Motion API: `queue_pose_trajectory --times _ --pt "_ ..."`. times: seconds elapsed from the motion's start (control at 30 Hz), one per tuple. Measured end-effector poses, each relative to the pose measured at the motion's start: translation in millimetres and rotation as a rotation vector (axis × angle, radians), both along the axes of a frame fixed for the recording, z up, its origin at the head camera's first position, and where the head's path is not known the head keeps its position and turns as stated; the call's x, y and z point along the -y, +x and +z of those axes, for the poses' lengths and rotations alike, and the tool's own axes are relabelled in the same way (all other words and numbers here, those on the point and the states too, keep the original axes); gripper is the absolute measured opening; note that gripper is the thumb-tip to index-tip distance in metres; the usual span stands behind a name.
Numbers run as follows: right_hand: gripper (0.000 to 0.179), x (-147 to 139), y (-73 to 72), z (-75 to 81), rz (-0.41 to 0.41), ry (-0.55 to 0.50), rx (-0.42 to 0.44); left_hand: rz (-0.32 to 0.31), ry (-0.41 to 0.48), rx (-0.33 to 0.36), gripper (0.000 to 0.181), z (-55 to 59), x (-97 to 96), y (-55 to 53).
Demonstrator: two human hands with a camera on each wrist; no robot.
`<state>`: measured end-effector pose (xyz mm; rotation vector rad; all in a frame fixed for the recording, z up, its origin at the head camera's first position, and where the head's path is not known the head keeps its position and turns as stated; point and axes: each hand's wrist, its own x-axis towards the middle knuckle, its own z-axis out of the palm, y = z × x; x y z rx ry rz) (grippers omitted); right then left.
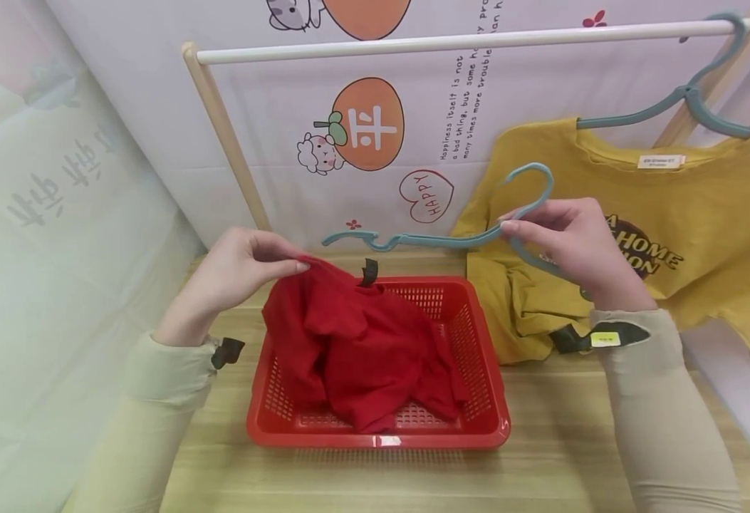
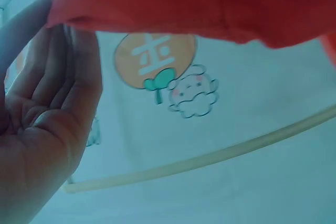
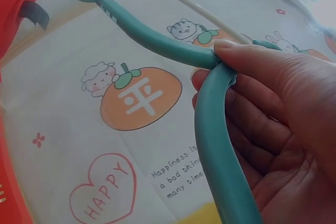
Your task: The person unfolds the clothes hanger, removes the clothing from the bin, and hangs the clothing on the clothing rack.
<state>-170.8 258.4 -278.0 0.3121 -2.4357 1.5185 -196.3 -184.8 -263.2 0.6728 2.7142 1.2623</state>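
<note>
With thumb and fingers my left hand point(image 1: 230, 274) pinches the upper edge of a red shirt point(image 1: 375, 349), lifting that part above a red plastic basket point(image 1: 493, 399). The rest of the shirt lies bunched in the basket, and a black tag shows at its neckline. In the left wrist view the red cloth point(image 2: 157, 3) hangs from the fingertips. My right hand point(image 1: 573, 239) grips a blue-green hanger point(image 1: 439, 241) near the base of its hook. One hanger arm points left over the basket's far side, apart from the shirt. In the right wrist view the thumb presses on the hanger's point(image 3: 157, 43) middle joint.
A clothes rack with a white bar point(image 1: 375, 47) and wooden posts point(image 1: 224, 135) stands behind the basket. On its right end a yellow T-shirt point(image 1: 541, 164) hangs from another hanger point(image 1: 644, 114), its lower part reaching the wooden table point(image 1: 541, 442). A printed sheet covers the back wall.
</note>
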Motion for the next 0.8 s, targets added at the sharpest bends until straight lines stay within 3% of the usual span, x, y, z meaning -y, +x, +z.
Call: queue_pose_trajectory --times 0.27,0.53,0.8 --pt "0.021 -8 7.3 13.3 0.000 -0.093 -0.070 0.056 0.118 -0.091 0.018 22.7 -6.6 0.4" --pt "0.017 -8 10.4 15.9 0.075 -0.150 -0.055 -0.003 0.137 -0.075 0.014 20.1 -5.7 -1.0" --pt "0.016 -5 10.4 16.4 0.069 -0.055 -0.062 -0.049 0.125 -0.098 0.011 19.9 -7.1 0.2"
